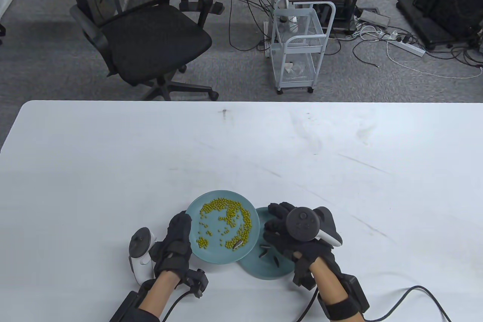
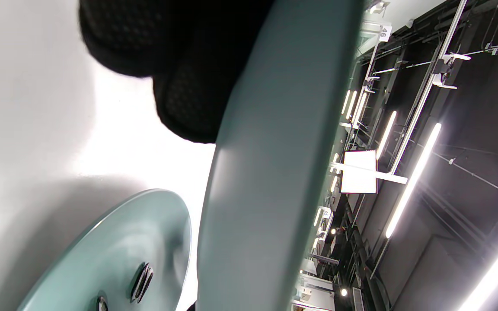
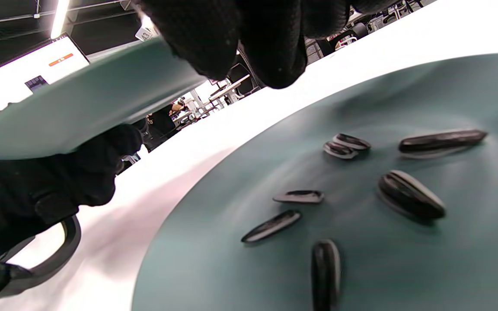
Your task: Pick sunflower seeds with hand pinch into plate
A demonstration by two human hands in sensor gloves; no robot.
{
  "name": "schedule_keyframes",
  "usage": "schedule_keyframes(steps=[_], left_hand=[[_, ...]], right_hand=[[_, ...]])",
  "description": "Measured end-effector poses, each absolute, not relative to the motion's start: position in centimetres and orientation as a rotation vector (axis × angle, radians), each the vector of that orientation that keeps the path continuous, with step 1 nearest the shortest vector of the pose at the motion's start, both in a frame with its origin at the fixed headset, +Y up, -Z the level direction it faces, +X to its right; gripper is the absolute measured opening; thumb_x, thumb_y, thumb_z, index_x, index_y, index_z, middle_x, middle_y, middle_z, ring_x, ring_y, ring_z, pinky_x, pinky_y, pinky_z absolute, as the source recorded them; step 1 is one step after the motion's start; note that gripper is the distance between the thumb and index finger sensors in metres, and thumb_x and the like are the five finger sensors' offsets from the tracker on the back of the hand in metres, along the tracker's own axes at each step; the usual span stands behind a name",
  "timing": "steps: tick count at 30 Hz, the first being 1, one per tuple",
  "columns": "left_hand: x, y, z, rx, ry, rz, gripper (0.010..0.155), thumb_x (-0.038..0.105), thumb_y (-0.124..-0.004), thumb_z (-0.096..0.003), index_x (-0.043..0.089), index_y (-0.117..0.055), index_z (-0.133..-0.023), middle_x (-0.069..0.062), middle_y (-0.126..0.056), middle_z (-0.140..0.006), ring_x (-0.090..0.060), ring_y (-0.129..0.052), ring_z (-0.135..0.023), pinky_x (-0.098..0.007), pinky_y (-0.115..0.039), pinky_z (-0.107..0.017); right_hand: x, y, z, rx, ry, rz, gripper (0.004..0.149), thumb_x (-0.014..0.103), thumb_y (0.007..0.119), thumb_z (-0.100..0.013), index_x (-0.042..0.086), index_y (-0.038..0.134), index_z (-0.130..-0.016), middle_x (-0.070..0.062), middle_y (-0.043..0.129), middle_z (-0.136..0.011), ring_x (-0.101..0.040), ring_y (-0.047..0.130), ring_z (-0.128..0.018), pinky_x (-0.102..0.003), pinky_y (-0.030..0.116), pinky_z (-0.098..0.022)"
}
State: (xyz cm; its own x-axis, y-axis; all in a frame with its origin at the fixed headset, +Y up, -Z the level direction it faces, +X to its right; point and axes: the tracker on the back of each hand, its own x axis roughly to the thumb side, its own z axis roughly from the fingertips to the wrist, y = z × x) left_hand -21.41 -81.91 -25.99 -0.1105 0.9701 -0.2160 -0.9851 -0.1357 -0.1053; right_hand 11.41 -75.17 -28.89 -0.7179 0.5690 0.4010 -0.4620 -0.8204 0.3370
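Observation:
My left hand grips the near-left rim of a teal plate and holds it lifted and tilted. Many green beans and one striped sunflower seed lie on it. It overlaps a second teal plate lying on the table, which holds several sunflower seeds. My right hand hovers over this lower plate, its fingertips bunched together beside the lifted plate's rim. No seed shows between them. The left wrist view shows the lifted plate's underside and my fingers beneath it.
The white table stretches far and wide around the two plates. A black office chair and a white wire cart stand on the floor beyond the far edge. Glove cables trail at the near edge.

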Motion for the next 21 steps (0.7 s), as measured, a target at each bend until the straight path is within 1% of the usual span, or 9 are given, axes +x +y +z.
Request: schedule_keyframes(steps=[5, 13, 16, 17, 18, 19, 21], left_hand=[[-21.4, -81.9, -26.0, -0.261, 0.076, 1.683, 0.052, 0.05, -0.051, -0.0619, 0.021, -0.038, -0.103, -0.011, -0.08, -0.083, -0.024, -0.099, -0.048, -0.039, -0.08, -0.04], [-21.3, -81.8, -26.1, -0.279, 0.064, 1.679, 0.052, 0.051, -0.052, -0.0621, 0.021, -0.039, -0.103, -0.011, -0.08, -0.082, -0.024, -0.099, -0.048, -0.039, -0.08, -0.04], [-21.1, -81.7, -26.1, -0.295, 0.048, 1.679, 0.052, 0.051, -0.052, -0.0623, 0.021, -0.039, -0.103, -0.01, -0.08, -0.082, -0.023, -0.099, -0.048, -0.039, -0.08, -0.04], [-21.0, -81.6, -26.1, -0.302, 0.038, 1.678, 0.052, 0.051, -0.052, -0.0623, 0.021, -0.039, -0.103, -0.01, -0.08, -0.083, -0.023, -0.099, -0.048, -0.038, -0.08, -0.04], [-20.9, -81.6, -26.1, -0.308, 0.036, 1.679, 0.052, 0.051, -0.051, -0.0624, 0.021, -0.038, -0.103, -0.01, -0.08, -0.083, -0.023, -0.099, -0.048, -0.038, -0.08, -0.04], [-20.9, -81.6, -26.1, -0.311, 0.036, 1.679, 0.052, 0.051, -0.052, -0.0624, 0.021, -0.038, -0.103, -0.01, -0.08, -0.083, -0.023, -0.099, -0.048, -0.039, -0.08, -0.04], [-20.8, -81.6, -26.2, -0.313, 0.037, 1.673, 0.052, 0.05, -0.052, -0.0622, 0.021, -0.039, -0.103, -0.01, -0.08, -0.082, -0.023, -0.1, -0.048, -0.039, -0.081, -0.04]], right_hand=[[11.2, -74.2, -28.9, 0.702, 0.243, 2.439, 0.041, 0.023, 0.084, -0.059, -0.009, 0.083, -0.086, -0.037, 0.048, -0.112, -0.068, 0.039, -0.098, -0.079, 0.031, -0.065], [8.9, -70.5, -28.3, 0.857, 0.127, 2.358, 0.042, 0.024, 0.084, -0.059, -0.008, 0.083, -0.086, -0.037, 0.05, -0.112, -0.068, 0.04, -0.098, -0.079, 0.033, -0.065], [7.7, -69.9, -28.1, 0.952, 0.187, 2.318, 0.042, 0.024, 0.086, -0.058, -0.007, 0.084, -0.086, -0.037, 0.049, -0.112, -0.069, 0.038, -0.098, -0.08, 0.031, -0.065], [7.1, -69.6, -27.9, 1.033, 0.247, 2.306, 0.043, 0.024, 0.088, -0.057, -0.006, 0.084, -0.087, -0.037, 0.045, -0.113, -0.069, 0.033, -0.099, -0.081, 0.026, -0.064], [6.5, -69.5, -27.7, 1.098, 0.333, 2.319, 0.044, 0.024, 0.09, -0.056, -0.005, 0.083, -0.089, -0.037, 0.038, -0.115, -0.069, 0.022, -0.1, -0.081, 0.019, -0.064], [6.1, -69.4, -27.5, 1.122, 0.386, 2.366, 0.046, 0.024, 0.092, -0.055, -0.003, 0.082, -0.091, -0.036, 0.033, -0.116, -0.068, 0.016, -0.1, -0.08, 0.014, -0.064], [5.3, -69.3, -27.1, 1.201, 0.408, 2.48, 0.049, 0.026, 0.094, -0.054, 0.0, 0.081, -0.093, -0.035, 0.029, -0.117, -0.068, 0.012, -0.1, -0.08, 0.012, -0.063]])
